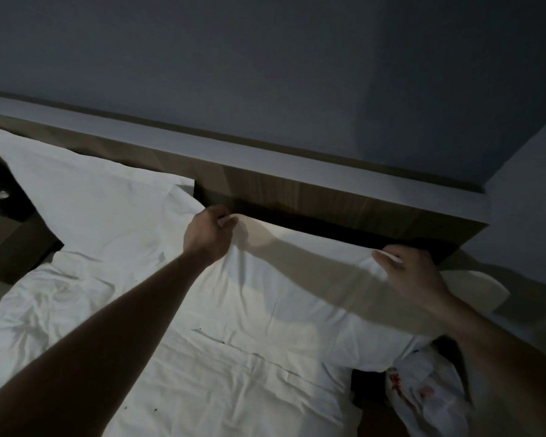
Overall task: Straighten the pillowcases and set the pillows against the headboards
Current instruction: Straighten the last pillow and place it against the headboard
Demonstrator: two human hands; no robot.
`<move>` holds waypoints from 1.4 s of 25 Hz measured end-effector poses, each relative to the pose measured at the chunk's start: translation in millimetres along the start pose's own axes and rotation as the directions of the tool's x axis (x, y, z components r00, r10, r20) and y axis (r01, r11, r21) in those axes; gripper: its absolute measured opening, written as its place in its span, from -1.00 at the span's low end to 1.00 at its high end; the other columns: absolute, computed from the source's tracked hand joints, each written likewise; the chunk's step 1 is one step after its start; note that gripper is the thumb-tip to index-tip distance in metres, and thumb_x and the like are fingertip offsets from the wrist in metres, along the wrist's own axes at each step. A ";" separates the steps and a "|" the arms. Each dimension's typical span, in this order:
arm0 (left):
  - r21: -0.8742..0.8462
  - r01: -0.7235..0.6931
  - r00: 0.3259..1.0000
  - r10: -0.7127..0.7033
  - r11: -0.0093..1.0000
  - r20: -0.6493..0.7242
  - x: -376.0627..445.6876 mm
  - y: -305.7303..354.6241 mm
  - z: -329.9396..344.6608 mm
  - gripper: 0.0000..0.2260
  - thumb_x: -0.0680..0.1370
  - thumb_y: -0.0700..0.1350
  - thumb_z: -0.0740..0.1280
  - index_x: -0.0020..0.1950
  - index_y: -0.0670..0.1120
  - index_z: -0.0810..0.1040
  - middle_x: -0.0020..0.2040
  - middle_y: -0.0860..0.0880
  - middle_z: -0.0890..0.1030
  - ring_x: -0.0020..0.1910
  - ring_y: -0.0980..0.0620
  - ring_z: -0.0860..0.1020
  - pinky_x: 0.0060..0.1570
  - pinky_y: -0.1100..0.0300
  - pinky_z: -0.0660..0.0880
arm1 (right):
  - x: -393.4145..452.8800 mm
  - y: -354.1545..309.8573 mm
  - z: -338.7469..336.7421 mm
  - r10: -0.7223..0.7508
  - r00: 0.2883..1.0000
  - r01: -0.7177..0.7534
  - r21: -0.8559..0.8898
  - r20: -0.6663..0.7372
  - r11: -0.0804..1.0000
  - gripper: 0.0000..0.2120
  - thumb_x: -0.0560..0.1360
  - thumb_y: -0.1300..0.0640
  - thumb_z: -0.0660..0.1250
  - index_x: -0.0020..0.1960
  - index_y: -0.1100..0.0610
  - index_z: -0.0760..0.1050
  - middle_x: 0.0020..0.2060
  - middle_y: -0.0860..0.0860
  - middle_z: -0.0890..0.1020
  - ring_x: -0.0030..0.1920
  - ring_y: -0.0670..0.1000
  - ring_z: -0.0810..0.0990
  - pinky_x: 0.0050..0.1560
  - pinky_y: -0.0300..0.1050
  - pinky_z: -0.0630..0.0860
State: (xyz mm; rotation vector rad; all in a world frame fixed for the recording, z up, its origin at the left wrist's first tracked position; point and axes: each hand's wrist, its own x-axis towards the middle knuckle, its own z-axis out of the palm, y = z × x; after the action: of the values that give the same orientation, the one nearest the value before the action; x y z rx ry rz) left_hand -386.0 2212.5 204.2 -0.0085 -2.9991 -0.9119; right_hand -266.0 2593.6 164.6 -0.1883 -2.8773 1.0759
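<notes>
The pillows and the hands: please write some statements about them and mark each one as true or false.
1. Both hands grip the top edge of the near pillow. True: the left hand and the right hand each pinch a top corner.
2. A second pillow leans against the headboard to the left. True.
3. The near pillow already stands flat against the headboard. False: a dark gap shows between its top edge and the wood.
4. The pillowcases are dark blue. False: both are white.
5. The sheet is smooth. False: it is wrinkled.
</notes>
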 end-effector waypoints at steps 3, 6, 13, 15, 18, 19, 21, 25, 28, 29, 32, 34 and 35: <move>-0.038 0.035 0.999 -0.034 0.999 0.012 15.2 6.9 15.1 -0.80 0.62 0.03 0.34 0.10 -0.05 0.65 0.09 -0.13 0.71 0.07 -0.24 0.62 0.04 -0.02 0.59 | 17.0 14.5 1.8 0.043 0.998 -0.043 0.004 -0.047 0.999 -0.65 0.63 0.01 0.39 -0.33 -0.02 0.47 -0.40 -0.05 0.55 -0.32 -0.10 0.57 -0.25 -0.06 0.42; -0.056 0.029 0.999 -0.029 0.998 0.015 26.0 22.0 29.7 -0.83 0.61 0.02 0.35 0.03 -0.07 0.63 0.09 -0.15 0.69 0.07 -0.26 0.62 0.03 0.00 0.57 | 24.3 28.7 6.9 0.090 0.990 -0.091 -0.005 -0.107 0.996 -0.71 0.63 0.00 0.38 -0.25 0.02 0.54 -0.32 -0.02 0.61 -0.24 0.04 0.61 -0.17 -0.06 0.42; -0.069 0.066 0.998 -0.064 0.995 0.027 46.1 46.5 55.3 -0.78 0.61 0.05 0.36 0.13 -0.05 0.67 0.18 -0.13 0.68 0.15 -0.22 0.62 0.05 0.09 0.48 | 33.1 51.9 -4.7 -0.031 0.954 -0.035 -0.214 -0.299 0.976 -0.61 0.60 -0.09 0.31 -0.15 0.18 0.71 -0.24 0.17 0.67 -0.19 0.26 0.67 -0.19 -0.10 0.34; -0.041 0.090 0.995 -0.088 0.995 0.044 42.4 48.3 64.4 -0.74 0.62 0.06 0.35 0.20 -0.05 0.66 0.20 -0.14 0.68 0.17 -0.24 0.62 0.07 0.06 0.50 | 30.7 60.7 -1.1 -0.042 0.950 -0.046 -0.270 -0.309 0.962 -0.56 0.59 -0.15 0.25 -0.15 0.14 0.72 -0.26 0.16 0.66 -0.20 0.28 0.67 -0.26 -0.06 0.36; -0.020 0.008 0.998 -0.010 1.000 -0.058 44.5 54.9 62.9 -0.77 0.63 0.01 0.34 0.16 -0.10 0.66 0.19 -0.17 0.66 0.14 -0.25 0.61 0.04 0.03 0.50 | 33.3 61.4 -1.8 -0.079 0.927 -0.028 -0.279 -0.366 0.960 -0.56 0.59 -0.15 0.26 -0.15 0.15 0.73 -0.27 0.16 0.68 -0.23 0.28 0.68 -0.28 0.00 0.46; -0.014 -0.021 0.994 0.019 1.000 -0.112 46.3 55.1 60.2 -0.79 0.64 0.00 0.34 0.12 -0.10 0.65 0.18 -0.17 0.65 0.12 -0.25 0.61 0.01 0.04 0.47 | 35.6 58.0 -2.9 -0.097 0.917 -0.008 -0.260 -0.388 0.965 -0.62 0.60 -0.10 0.32 -0.15 0.15 0.73 -0.26 0.17 0.69 -0.24 0.28 0.68 -0.27 0.02 0.50; -0.002 -0.015 0.985 0.014 1.000 -0.171 49.9 50.0 56.5 -0.80 0.64 0.00 0.33 0.10 -0.10 0.64 0.16 -0.16 0.64 0.11 -0.26 0.60 -0.03 0.06 0.42 | 40.7 51.1 -1.2 -0.129 0.901 0.025 -0.247 -0.414 0.969 -0.74 0.59 0.00 0.42 -0.14 0.16 0.74 -0.25 0.16 0.70 -0.25 0.26 0.68 -0.27 0.04 0.55; 0.148 0.114 0.991 -0.123 0.982 0.054 59.4 44.7 59.7 -0.73 0.62 0.07 0.34 0.22 -0.04 0.66 0.19 -0.20 0.67 0.18 -0.31 0.61 0.10 -0.02 0.53 | 38.5 62.0 7.7 -0.109 0.945 -0.018 -0.379 -0.309 0.925 -0.66 0.61 -0.11 0.27 -0.13 0.06 0.70 -0.27 0.05 0.68 -0.23 0.18 0.65 -0.13 0.06 0.49; 0.205 0.033 0.997 -0.045 0.978 0.058 63.1 52.3 57.1 -0.78 0.63 0.02 0.31 0.19 0.00 0.66 0.14 -0.17 0.70 0.16 -0.29 0.62 0.07 -0.03 0.54 | 27.5 79.9 -0.5 -0.095 0.939 -0.045 -0.393 -0.330 0.918 -0.71 0.60 -0.08 0.26 -0.06 0.05 0.69 -0.23 0.05 0.70 -0.18 0.18 0.64 -0.10 0.05 0.47; 0.215 0.015 0.999 -0.022 0.977 0.030 62.5 53.4 54.9 -0.79 0.64 0.01 0.31 0.18 -0.01 0.66 0.14 -0.17 0.70 0.15 -0.29 0.63 0.06 -0.03 0.54 | 24.5 85.6 -4.1 -0.092 0.937 -0.059 -0.413 -0.336 0.909 -0.75 0.58 -0.05 0.29 -0.03 0.05 0.69 -0.21 0.07 0.71 -0.16 0.19 0.64 -0.08 0.07 0.48; 0.219 0.038 0.999 -0.031 0.975 -0.033 57.2 52.2 47.3 -0.79 0.66 -0.01 0.31 0.21 -0.04 0.65 0.17 -0.19 0.69 0.17 -0.31 0.61 0.05 -0.02 0.51 | 20.9 98.5 -11.1 -0.107 0.953 -0.060 -0.524 -0.282 0.850 -0.79 0.51 0.02 0.30 -0.05 0.08 0.68 -0.23 0.11 0.71 -0.18 0.24 0.62 -0.06 0.10 0.51; 0.207 0.040 0.999 -0.033 0.978 -0.040 54.7 54.7 45.5 -0.78 0.66 -0.02 0.31 0.23 -0.06 0.65 0.19 -0.20 0.67 0.19 -0.32 0.60 0.09 -0.03 0.51 | 21.4 103.4 -17.5 -0.102 0.943 -0.072 -0.493 -0.316 0.867 -0.80 0.50 0.06 0.29 -0.08 0.08 0.68 -0.24 0.11 0.71 -0.21 0.24 0.60 -0.08 0.10 0.49; 0.203 0.025 0.999 -0.017 0.979 -0.044 55.7 56.0 46.1 -0.78 0.66 -0.03 0.31 0.22 -0.06 0.65 0.20 -0.20 0.67 0.19 -0.32 0.60 0.10 -0.04 0.52 | 21.5 105.0 -19.7 -0.095 0.928 -0.086 -0.456 -0.359 0.886 -0.81 0.51 0.07 0.30 -0.07 0.08 0.69 -0.23 0.12 0.71 -0.22 0.24 0.60 -0.08 0.09 0.48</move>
State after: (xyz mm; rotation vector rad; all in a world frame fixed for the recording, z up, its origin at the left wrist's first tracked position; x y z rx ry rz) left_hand -441.5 2284.8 197.5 0.0433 -3.0421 -0.5946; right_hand -275.7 2687.9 110.8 -0.3640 -2.7144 0.2753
